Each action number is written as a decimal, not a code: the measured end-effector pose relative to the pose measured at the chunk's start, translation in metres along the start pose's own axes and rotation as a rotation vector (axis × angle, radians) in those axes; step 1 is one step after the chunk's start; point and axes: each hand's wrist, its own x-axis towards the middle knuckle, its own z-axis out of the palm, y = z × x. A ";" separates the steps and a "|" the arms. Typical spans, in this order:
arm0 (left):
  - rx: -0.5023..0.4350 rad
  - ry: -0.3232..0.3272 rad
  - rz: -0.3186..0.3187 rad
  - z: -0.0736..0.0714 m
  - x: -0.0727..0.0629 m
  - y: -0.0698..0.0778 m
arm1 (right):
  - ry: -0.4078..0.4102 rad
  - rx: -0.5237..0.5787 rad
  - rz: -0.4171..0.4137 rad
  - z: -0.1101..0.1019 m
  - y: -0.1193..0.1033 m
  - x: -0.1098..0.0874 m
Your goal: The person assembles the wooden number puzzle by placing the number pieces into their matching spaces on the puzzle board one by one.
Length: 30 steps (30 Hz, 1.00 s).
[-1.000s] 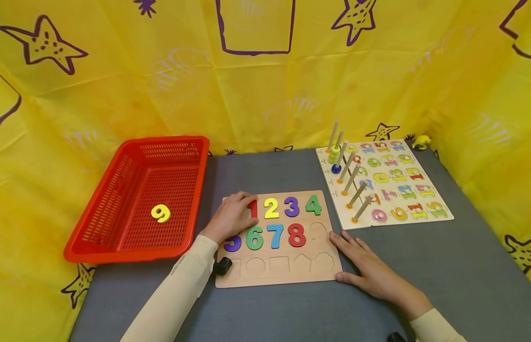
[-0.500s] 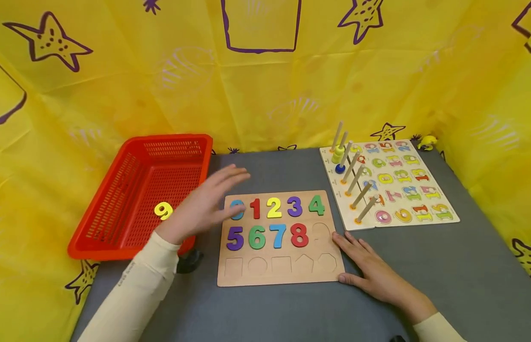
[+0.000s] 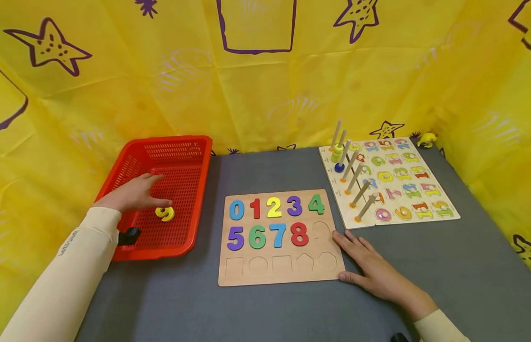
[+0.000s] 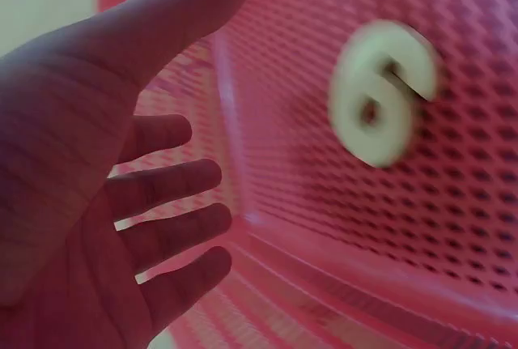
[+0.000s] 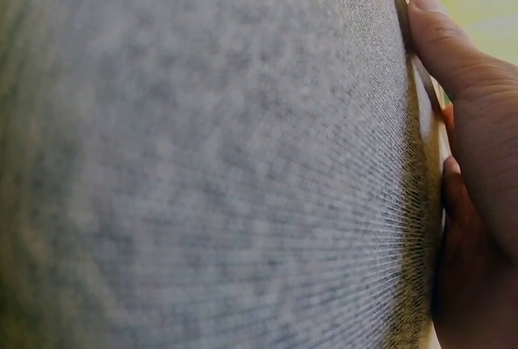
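Note:
My left hand (image 3: 134,194) hovers over the red basket (image 3: 198,199) with its fingers spread and nothing held. Just below its thumb lies a yellow number 9 piece (image 3: 166,214) on the basket floor. In the left wrist view that 9 piece (image 4: 376,94) is apart from the fingers and thumb. My right hand (image 3: 374,270) rests on the table, its thumb and fingertips touching the right edge of a wooden number board (image 3: 265,266). Coloured pieces from the blue 0 (image 3: 236,210) to the red 8 (image 3: 299,234) sit in the board's two upper rows; the 9-shaped recess (image 3: 321,230) shows bare wood.
Behind my right hand lies a pale counting board (image 3: 363,190) with upright pegs and several printed numbers. A small yellow toy (image 3: 427,140) stands at the back right corner. Yellow patterned cloth (image 3: 256,95) rises behind the grey table (image 3: 265,313).
My left hand has left the board's upper left corner, uncovering the blue 0, and moved left over the basket. The right hand has stayed at the board's edge.

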 end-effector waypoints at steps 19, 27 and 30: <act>0.044 -0.023 0.045 0.038 0.011 -0.019 | 0.004 -0.004 -0.004 0.001 0.000 0.001; 0.023 0.016 0.082 0.039 0.015 -0.024 | -0.001 -0.005 0.000 0.000 -0.001 0.002; 0.003 0.047 0.098 0.040 0.017 -0.026 | -0.001 -0.002 0.001 0.000 -0.001 0.001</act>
